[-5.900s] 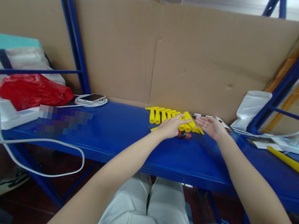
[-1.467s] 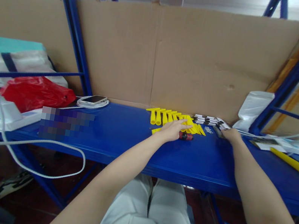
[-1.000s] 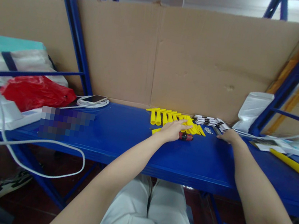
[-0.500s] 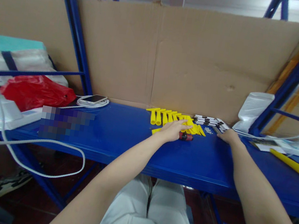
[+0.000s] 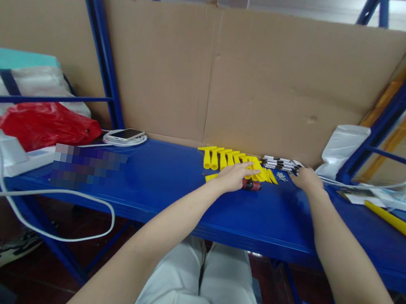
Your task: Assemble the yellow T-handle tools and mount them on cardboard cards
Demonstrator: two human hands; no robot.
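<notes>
Grip unclear for right hand (image 5: pixel 308 181) at black-and-white strips (image 5: pixel 278 163); left hand (image 5: pixel 234 177) spread by yellow hollow tubes (image 5: pixel 223 159).

Yellow parts (image 5: pixel 224 159): tubular, leftmost ones T-shaped, in a row, partly hidden.
Strips (image 5: pixel 279 163): white and black, stacked flat, right of yellow parts.
Bits (image 5: pixel 282 176): small, silvery, loose before strips.
</notes>
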